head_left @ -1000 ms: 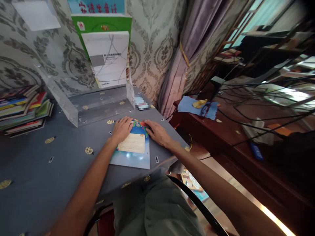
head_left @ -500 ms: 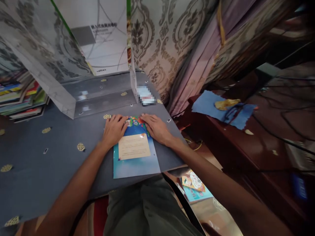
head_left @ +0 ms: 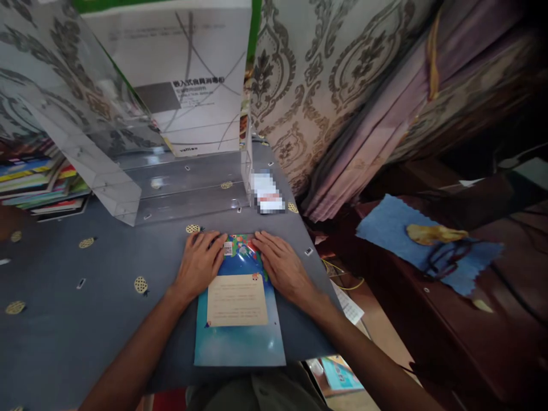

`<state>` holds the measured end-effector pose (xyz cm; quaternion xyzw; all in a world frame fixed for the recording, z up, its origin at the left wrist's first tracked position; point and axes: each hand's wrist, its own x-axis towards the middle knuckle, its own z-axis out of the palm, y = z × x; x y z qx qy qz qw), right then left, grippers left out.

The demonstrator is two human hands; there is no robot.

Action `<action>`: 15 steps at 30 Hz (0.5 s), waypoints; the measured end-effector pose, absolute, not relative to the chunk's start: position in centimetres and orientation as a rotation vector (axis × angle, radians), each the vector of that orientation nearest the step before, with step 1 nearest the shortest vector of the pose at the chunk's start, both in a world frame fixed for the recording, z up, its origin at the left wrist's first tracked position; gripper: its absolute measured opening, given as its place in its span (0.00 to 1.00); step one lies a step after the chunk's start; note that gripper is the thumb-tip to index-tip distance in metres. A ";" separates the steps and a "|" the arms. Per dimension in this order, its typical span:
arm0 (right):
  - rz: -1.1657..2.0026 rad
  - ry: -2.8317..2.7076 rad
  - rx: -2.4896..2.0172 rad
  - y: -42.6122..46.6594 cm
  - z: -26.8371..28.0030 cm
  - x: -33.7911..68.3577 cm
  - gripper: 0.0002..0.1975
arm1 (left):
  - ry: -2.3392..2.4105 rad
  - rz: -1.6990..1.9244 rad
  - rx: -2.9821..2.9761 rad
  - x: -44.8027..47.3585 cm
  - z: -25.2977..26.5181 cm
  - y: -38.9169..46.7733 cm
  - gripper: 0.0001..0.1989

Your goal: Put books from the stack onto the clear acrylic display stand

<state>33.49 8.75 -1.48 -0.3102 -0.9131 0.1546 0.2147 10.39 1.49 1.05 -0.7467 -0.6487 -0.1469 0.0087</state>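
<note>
A blue book (head_left: pixel 240 347) lies flat on the grey tablecloth (head_left: pixel 98 337), its printed side up. That side shows a cream text panel, a colourful picture strip along the far edge and a small square code. My left hand (head_left: pixel 200 265) rests over the far left corner, fingers extended and pressed down lightly. On the far right corner lies my right hand (head_left: pixel 285 271), also flat with its fingers stretched out. Neither hand is wrapped round the book. Both sets of fingertips reach the book's far edge.
Beyond the book stands a clear acrylic rack (head_left: pixel 192 214) holding a white booklet (head_left: pixel 205 125). A blurred-out card (head_left: pixel 268 193) sits beside it. Books are stacked (head_left: pixel 47 182) at far left. Right of the table, a brown cabinet (head_left: pixel 411 319) carries a blue cloth (head_left: pixel 385 222).
My view has shifted, so the table and book appear lower in the picture. Both hands remain flat on the book's far corners.
</note>
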 end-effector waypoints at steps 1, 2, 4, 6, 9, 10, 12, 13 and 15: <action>0.431 -2.527 -0.864 8.8 -1.5 33.5 0.22 | -2.006 -0.436 -2.342 10.5 1.1 1.5 0.19; 0.433 -2.521 -0.865 8.8 -1.6 33.5 0.22 | -1.985 -0.402 -2.355 10.7 1.2 1.5 0.20; 0.447 -2.507 -0.863 8.8 -1.7 33.5 0.22 | -1.956 -0.298 -2.400 11.0 1.3 1.2 0.23; 0.473 -2.493 -0.853 8.8 -1.8 33.5 0.22 | -1.933 -0.187 -2.472 11.7 1.3 0.6 0.28; 0.500 -2.481 -0.848 9.0 -2.0 33.5 0.22 | -1.835 -0.095 -2.656 13.7 1.2 -1.6 0.37; 0.503 -2.478 -0.851 9.1 -2.1 33.5 0.22 | -1.775 -0.089 -2.736 14.7 1.3 -2.6 0.40; 0.499 -2.469 -0.852 9.3 -2.3 33.4 0.21 | -1.603 -0.091 -2.927 17.1 1.8 -5.0 0.45; 0.494 -2.465 -0.850 9.3 -2.4 33.4 0.21 | -1.510 -0.087 -3.024 18.4 2.2 -6.3 0.44; 0.479 -2.457 -0.837 9.4 -2.6 33.2 0.20 | -1.181 -0.099 -3.296 20.7 3.1 -8.7 0.38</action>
